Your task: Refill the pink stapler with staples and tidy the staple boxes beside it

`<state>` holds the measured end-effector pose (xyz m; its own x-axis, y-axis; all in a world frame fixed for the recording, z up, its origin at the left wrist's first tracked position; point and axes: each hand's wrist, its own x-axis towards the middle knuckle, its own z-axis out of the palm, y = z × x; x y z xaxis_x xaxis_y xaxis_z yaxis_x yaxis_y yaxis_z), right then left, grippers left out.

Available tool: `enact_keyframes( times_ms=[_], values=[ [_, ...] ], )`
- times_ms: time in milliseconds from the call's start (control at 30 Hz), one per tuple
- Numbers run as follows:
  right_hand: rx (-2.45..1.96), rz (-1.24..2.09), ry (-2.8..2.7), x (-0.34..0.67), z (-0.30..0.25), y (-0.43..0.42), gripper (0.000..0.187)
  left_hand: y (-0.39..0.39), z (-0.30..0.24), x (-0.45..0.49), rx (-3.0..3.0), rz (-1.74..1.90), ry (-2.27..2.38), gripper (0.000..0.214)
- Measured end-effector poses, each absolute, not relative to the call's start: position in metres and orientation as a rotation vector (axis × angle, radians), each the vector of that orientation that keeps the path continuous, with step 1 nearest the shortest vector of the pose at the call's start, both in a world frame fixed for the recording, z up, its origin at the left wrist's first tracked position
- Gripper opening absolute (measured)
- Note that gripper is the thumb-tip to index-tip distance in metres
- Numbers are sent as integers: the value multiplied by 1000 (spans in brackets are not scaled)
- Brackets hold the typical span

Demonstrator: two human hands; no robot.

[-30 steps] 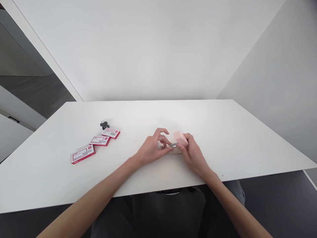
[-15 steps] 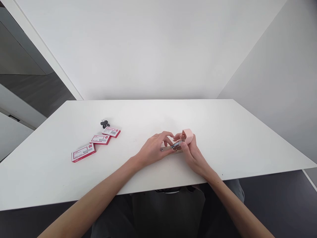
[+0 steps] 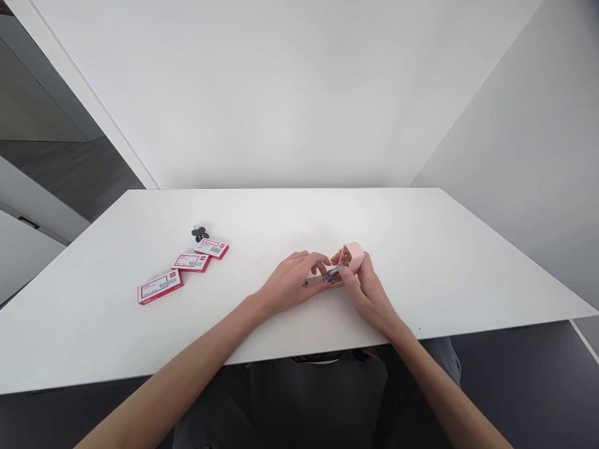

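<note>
Illumination is bright, even and diffuse over the smooth white rectangular table (image 3: 281, 215) and the plain white far wall (image 3: 290, 93), whose middle reads palest. The grey-white right wall (image 3: 533, 162) is duller, darkening at its far upper corner. Near, the dark grey floor (image 3: 318, 411) under the table sits in deep shade. A faint, soft-edged shadow adjoins the small black object with a silver tip (image 3: 200, 233), left. Small glints mark the silver metal of the pale pink stapler (image 3: 356, 255); its fine detail is soft. Wide-angle distortion stretches the table's near left and right corners.
</note>
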<state>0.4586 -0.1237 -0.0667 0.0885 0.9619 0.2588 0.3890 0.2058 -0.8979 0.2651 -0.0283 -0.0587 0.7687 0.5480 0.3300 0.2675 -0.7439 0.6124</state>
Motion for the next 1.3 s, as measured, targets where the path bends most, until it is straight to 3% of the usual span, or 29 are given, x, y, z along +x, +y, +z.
enact_keyframes(
  times_ms=[433, 700, 867, 1033, 1167, 1300],
  values=[
    [-1413, 673, -1511, 459, -69, -126, 44, -30, -55, 263, 2399, 667, 654, 30],
    [-1443, 630, -1564, 459, -68, -125, 42, -32, -50, 259, 2403, 652, 715, 29],
    [-1415, 602, -1537, 460, -70, -126, 44, -30, -42, 242, 2483, 718, 713, 17],
    [-1445, 520, -1448, 459, -71, -127, 38, -17, -40, 195, 2528, 1034, 1259, 13],
    [-1454, 457, -1417, 457, -71, -127, 35, -11, -41, 149, 2480, 1040, 1883, 32],
    [-1453, 460, -1405, 457, -72, -127, 35, -15, -45, 123, 2477, 1004, 2145, 45]
  ],
)
